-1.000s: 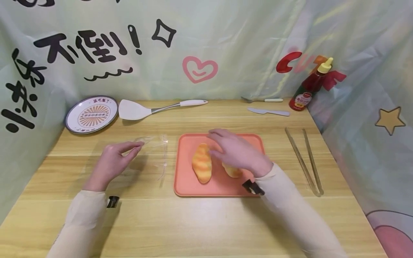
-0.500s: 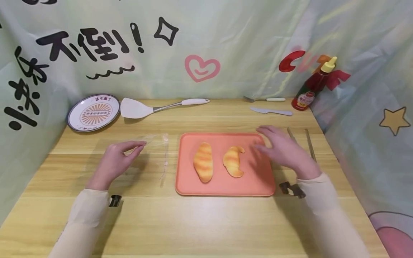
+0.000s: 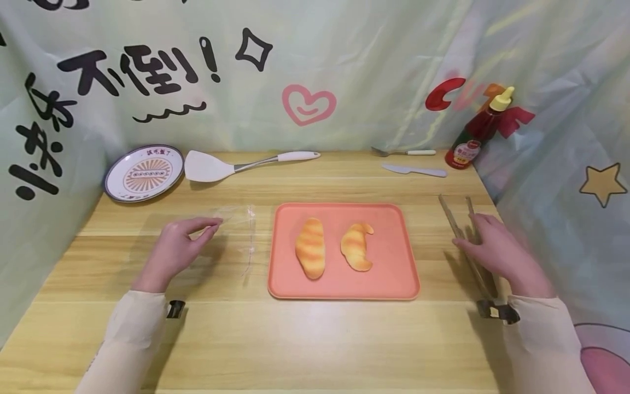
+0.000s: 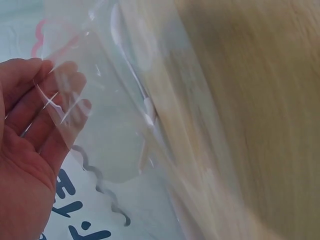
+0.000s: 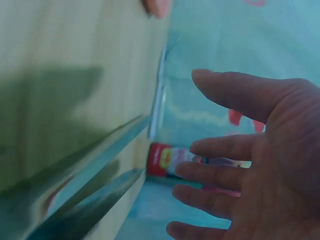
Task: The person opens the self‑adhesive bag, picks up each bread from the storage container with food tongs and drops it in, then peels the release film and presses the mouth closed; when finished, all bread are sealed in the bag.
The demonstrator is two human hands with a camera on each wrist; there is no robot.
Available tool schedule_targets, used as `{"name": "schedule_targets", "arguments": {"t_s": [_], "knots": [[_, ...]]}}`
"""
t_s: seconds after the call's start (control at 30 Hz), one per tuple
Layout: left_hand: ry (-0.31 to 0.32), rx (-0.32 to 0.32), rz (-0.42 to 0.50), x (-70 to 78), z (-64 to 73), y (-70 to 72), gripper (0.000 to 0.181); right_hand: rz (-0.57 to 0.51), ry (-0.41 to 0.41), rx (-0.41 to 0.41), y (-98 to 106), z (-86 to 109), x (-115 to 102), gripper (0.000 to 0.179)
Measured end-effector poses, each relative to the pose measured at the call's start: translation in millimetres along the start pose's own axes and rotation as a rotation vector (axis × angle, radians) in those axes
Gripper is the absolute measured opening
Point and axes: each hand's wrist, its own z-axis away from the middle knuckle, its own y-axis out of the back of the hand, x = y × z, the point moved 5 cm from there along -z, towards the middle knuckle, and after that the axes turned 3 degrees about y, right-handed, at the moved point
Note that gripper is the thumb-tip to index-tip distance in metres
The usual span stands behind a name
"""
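Note:
My left hand [image 3: 178, 249] pinches the edge of a clear plastic bag [image 4: 107, 120] between thumb and fingers, left of the tray. In the head view the bag is hard to make out against the wood. My right hand [image 3: 499, 254] hovers over the metal tongs [image 3: 462, 241], which lie with their arms apart at the right of the table. Its fingers are spread and hold nothing in the right wrist view, with the tongs below them. A long bread roll [image 3: 310, 249] and a croissant [image 3: 355, 247] lie side by side on the pink tray [image 3: 394, 279].
Along the back lie a plate [image 3: 144, 174] leaning against the cloth, a white spatula [image 3: 211, 167], a fork [image 3: 408, 152] and a table knife [image 3: 414, 171]. A red sauce bottle [image 3: 470, 139] stands in the back right corner. Cloth walls bound the table's back and sides.
My right hand has moved from above the croissant, past the tray's right edge, to over the tongs. The left hand keeps its pinch on the bag in nearly the same place.

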Motion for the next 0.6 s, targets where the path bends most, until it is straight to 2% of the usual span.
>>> {"name": "schedule_targets", "arguments": {"t_s": [0.2,0.43,0.6], "knots": [[-0.003,0.001,0.000,-0.7,0.9,-1.1,0.016,0.033,-0.058,-0.008,-7.5,10.7,18.9,0.086],[0.008,-0.004,-0.002,-1.9,2.0,-2.0,0.016,0.101,-0.109,-0.031,-12.8,18.4,30.0,0.093],[0.005,-0.008,-0.001,-2.9,2.5,-2.9,0.016,0.107,-0.120,-0.046,-16.8,23.2,31.3,0.086]]}}
